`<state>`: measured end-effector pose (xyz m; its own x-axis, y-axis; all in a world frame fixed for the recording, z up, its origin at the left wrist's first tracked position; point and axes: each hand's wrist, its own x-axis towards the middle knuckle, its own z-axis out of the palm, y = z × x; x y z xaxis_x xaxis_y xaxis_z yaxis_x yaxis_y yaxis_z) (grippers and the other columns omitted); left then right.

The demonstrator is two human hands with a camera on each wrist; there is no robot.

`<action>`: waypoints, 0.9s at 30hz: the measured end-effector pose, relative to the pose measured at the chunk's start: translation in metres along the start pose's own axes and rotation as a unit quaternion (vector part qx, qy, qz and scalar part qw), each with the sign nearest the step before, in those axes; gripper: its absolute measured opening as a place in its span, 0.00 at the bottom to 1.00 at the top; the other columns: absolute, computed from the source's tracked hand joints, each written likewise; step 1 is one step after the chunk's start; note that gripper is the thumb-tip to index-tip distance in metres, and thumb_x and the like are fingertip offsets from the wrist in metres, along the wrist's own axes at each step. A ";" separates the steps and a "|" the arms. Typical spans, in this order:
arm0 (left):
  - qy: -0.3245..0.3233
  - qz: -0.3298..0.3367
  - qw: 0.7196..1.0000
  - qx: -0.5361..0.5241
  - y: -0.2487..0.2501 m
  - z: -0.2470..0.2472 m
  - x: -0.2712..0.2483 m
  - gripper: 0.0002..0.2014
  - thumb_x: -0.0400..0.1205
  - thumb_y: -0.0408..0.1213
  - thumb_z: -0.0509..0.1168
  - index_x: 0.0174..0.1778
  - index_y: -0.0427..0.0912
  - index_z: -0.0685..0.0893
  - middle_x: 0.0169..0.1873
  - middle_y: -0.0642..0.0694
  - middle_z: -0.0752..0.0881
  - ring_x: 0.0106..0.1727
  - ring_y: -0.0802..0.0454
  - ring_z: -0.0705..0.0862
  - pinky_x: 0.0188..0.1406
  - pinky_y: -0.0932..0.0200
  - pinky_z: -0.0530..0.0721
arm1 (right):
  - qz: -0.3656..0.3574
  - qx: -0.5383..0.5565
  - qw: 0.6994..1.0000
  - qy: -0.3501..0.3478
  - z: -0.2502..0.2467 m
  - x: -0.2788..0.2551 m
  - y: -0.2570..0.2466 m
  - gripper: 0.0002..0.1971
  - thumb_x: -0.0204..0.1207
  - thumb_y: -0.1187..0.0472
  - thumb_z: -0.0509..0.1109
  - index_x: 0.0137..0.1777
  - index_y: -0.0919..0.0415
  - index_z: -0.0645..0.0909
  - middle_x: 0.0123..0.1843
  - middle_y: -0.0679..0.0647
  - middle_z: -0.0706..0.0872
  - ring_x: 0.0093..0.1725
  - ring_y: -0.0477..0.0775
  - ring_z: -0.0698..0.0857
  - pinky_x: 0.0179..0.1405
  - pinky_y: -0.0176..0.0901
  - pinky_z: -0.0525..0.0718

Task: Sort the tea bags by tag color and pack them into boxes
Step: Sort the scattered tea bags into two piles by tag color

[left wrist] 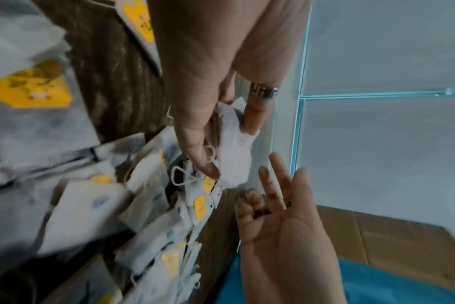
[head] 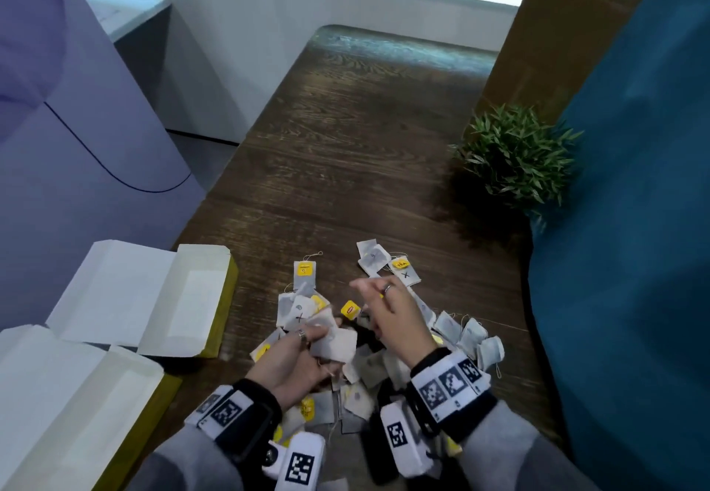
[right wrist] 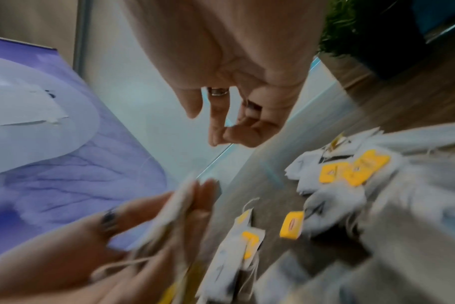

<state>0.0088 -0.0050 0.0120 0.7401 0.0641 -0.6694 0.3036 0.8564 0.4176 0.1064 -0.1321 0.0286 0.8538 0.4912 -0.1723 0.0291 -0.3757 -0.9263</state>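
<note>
A pile of white tea bags, most with yellow tags, lies on the dark wooden table. My left hand grips a small bunch of tea bags just above the pile's left side; in the left wrist view the thumb and forefinger of that hand clamp the bunch. My right hand hovers over the pile's far side. Its thumb and forefinger tips meet, and I cannot tell whether a thread is between them. A yellow tag sits between the two hands.
Two open boxes with white flaps and yellow sides stand at the left, one farther and one nearer. A potted green plant stands at the right by a blue panel. Bare tabletop stretches beyond the pile.
</note>
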 end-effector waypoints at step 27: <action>0.127 0.183 0.663 0.715 0.049 0.085 0.144 0.15 0.77 0.39 0.67 0.57 0.44 0.73 0.52 0.38 0.83 0.50 0.39 0.82 0.42 0.53 0.78 | 0.116 -0.247 0.959 0.074 -0.053 0.102 0.094 0.09 0.77 0.58 0.65 0.53 0.59 0.82 0.49 0.59 0.87 0.54 0.61 0.84 0.54 0.48 0.80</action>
<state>0.1816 0.0021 -0.0121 0.8509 0.3739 -0.3690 0.5252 -0.5890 0.6142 0.2239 -0.1592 -0.0580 0.9302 0.2466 -0.2719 0.0414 -0.8064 -0.5899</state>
